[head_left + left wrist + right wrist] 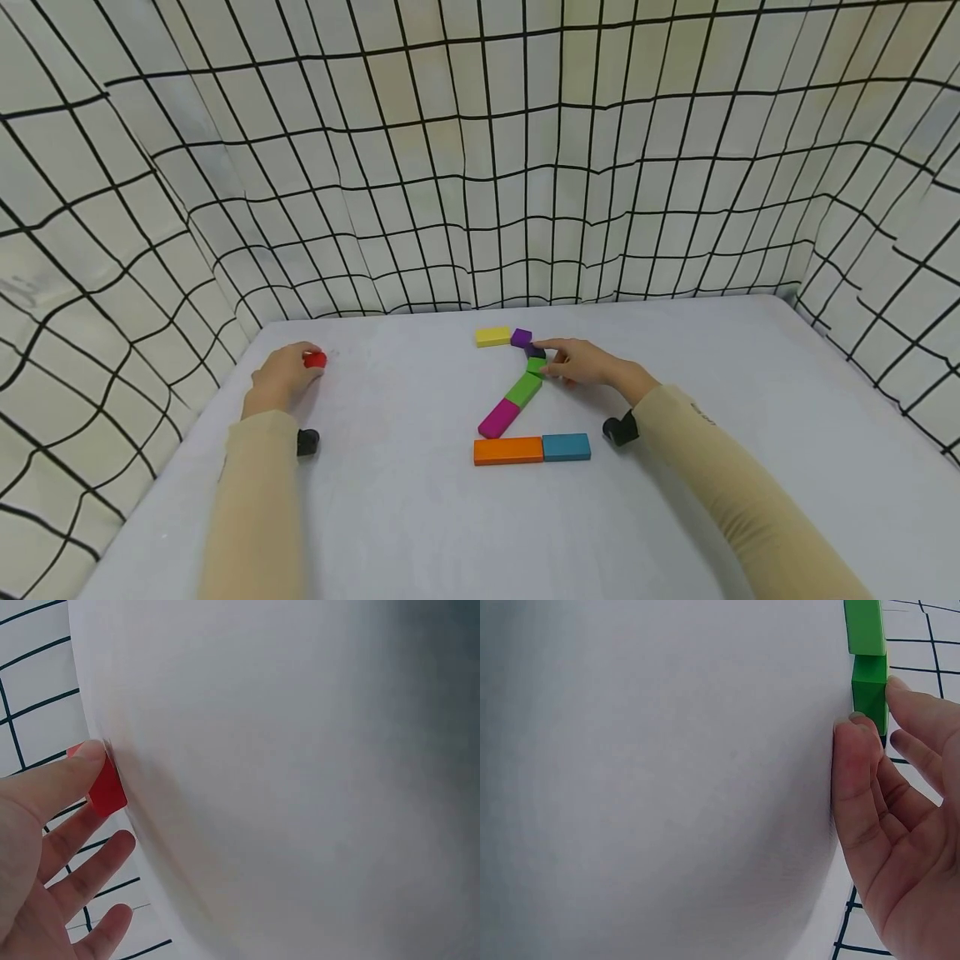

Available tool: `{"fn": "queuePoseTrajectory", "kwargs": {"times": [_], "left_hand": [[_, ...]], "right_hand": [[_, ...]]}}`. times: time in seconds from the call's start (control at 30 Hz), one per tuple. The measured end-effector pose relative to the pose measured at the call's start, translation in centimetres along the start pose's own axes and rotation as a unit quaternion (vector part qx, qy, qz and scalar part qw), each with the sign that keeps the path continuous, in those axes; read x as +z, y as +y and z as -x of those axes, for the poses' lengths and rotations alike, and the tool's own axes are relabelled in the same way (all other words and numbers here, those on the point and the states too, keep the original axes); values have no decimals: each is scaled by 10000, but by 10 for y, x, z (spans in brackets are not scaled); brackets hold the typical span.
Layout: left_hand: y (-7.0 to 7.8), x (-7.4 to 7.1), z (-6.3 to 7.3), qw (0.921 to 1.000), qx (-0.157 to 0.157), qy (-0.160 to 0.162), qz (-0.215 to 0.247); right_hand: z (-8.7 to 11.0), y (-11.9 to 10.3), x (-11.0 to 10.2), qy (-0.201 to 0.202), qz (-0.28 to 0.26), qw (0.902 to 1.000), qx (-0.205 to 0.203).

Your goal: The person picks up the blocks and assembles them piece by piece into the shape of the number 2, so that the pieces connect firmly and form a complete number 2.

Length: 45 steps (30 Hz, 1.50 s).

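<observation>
At the far left of the table, my left hand (pixel 282 373) pinches a red block (pixel 315 359) between thumb and fingers; the left wrist view shows the red block (pixel 109 791) partly behind the thumb. My right hand (pixel 588 362) is at a bent row of blocks. Its index finger reaches to a dark navy block (pixel 535 352), and its thumb touches the small green block (pixel 870 694). In the row, a purple block (pixel 521 337) adjoins the navy one, with a yellow block (pixel 492 337) to its left. A longer light green block (pixel 524 389) and a magenta block (pixel 498 418) slant toward the front.
In front of the row, an orange block (pixel 507 451) and a blue block (pixel 567 447) lie end to end. White walls with a black grid (pixel 495 200) enclose the white tabletop (pixel 390 517) at the back and sides. Each wrist carries a small black camera.
</observation>
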<state>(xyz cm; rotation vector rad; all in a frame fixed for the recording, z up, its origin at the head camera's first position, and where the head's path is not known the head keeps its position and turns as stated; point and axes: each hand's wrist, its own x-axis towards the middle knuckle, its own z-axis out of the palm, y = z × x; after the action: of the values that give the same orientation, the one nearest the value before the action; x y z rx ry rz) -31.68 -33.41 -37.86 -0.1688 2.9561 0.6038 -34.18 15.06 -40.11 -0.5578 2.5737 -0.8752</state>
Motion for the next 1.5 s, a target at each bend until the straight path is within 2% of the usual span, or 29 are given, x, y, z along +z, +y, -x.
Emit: {"fn": "queuePoseTrajectory", "kwargs": {"times": [0.2,0.4,0.73,1.13,1.5], "left_hand": [[1,-1,1,10000,-31,50,10],[3,-1,-1,9998,156,93,-117],[21,-4,-2,9984,455,238,-235],[42,-2,-4,9959,705,233,-516],[58,6,-6,9928,1004,302,-580]], "right_hand": [[1,-1,-1,2,-5,10000,-37],[2,-2,-1,-12,20,10000,-31],[3,-3,-1,-19,43,10000,31],[2,-2,0,-28,19,10000,2],[2,-2,1,-32,19,10000,-64]]}}
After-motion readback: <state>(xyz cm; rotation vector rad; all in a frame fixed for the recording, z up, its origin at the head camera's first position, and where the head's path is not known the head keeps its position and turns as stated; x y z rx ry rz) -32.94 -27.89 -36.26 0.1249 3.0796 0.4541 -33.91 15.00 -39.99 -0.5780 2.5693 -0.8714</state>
